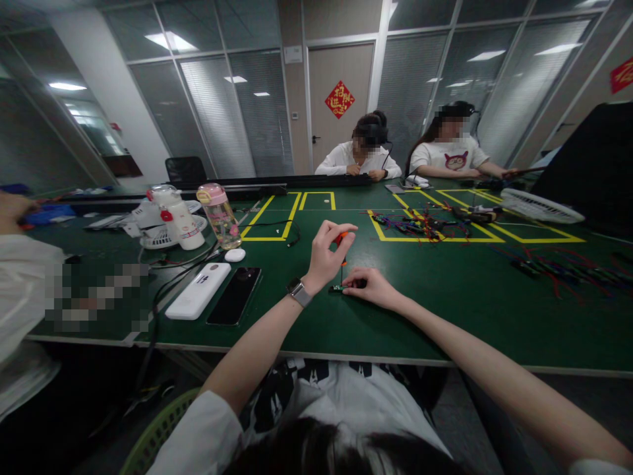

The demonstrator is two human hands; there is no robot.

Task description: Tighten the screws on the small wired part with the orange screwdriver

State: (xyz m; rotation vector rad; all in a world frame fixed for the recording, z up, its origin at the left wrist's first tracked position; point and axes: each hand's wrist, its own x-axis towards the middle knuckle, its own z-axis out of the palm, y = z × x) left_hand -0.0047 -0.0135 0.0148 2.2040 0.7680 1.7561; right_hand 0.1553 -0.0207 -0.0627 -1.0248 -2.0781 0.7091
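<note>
My left hand [326, 254], with a watch [299, 292] on its wrist, is closed around the orange handle of a screwdriver [342, 239]. The tool stands upright, and its thin dark shaft points down at a small green circuit board [337, 289] on the table. Whether the tip touches the board I cannot tell. Beside it, my right hand [370, 286] rests low on the table, thumb and fingertips pinching the right end of the board. Those fingers hide part of the board.
To the left lie a black phone [234, 296], a white power bank [198, 291], a white earphone case [235, 255] and a pink-lidded bottle [220, 216]. Bundles of coloured wires [425, 225] spread at the right. Two people sit across the green table [306, 336]; another is at far left.
</note>
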